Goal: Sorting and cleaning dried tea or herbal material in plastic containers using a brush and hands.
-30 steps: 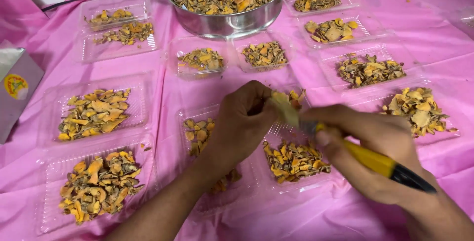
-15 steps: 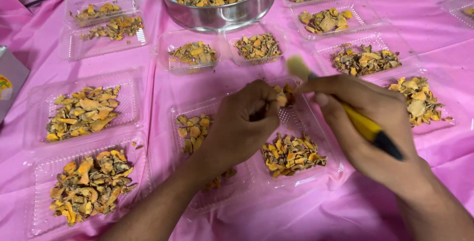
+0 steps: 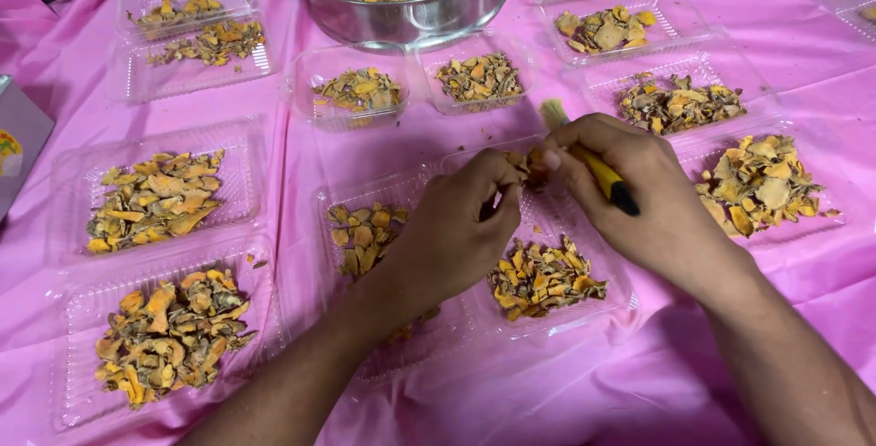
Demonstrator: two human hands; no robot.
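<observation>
A: Above the middle clear tray (image 3: 613, 304), between the two hands — small brownish dried piece (image 3: 532, 168), mostly hidden by fingertips. Shape can't be made out.

B: Hands?

A: Left hand (image 3: 456, 236) pinched narrow on the piece. Right hand (image 3: 639, 199) closed round a brush (image 3: 593, 167): yellow handle, black end, pale bristle tuft poking up past the knuckles. Its fingertips meet the piece too. Handle's middle is covered by the fingers.

B: Tray beneath?

A: Thin ridged plastic, a loose heap of dried orange-yellow slices (image 3: 546, 277) in it. The neighbouring tray (image 3: 342, 195) holds similar chips, partly behind the left wrist.

B: Further out?

A: Steel pot (image 3: 411, 17) at the top, piled with the same curled, flaky slices; rim cut off by the frame. Two larger trays at left (image 3: 64, 172), each heaped. More filled trays at right (image 3: 721, 67). All on a creased pink cloth (image 3: 803, 53). A grey box (image 3: 18, 140) is cropped at the left edge.
</observation>
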